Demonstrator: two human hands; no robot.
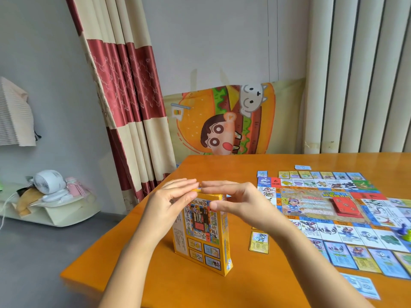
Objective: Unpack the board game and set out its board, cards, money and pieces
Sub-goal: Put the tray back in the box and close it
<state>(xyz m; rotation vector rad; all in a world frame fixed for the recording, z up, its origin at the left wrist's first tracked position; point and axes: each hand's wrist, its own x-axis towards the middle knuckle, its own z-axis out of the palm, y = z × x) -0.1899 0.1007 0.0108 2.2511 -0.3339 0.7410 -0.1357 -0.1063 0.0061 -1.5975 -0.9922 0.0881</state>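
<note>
Head view: left hand (173,196) and right hand (235,201) meet over the top of the yellow game box (202,236), fingers straight, fingertips almost touching each other. Left fingers lie flat on the top flap; right fingers reach over the top edge, with the thumb stretched across the upper front face. Neither hand curls round anything. Box stands upright on its narrow end near the left front of the orange table (222,170). 1 loose card (258,242) lies flat just right of the box. Beyond it the board (311,203) is spread open, with a red card stack (345,206) on its centre panel. A row of cards (360,256) runs along the board's near edge. Small blue and green pieces (403,232) sit at the frame's right edge. A pale blue slip (362,287) lies nearest the camera
</note>
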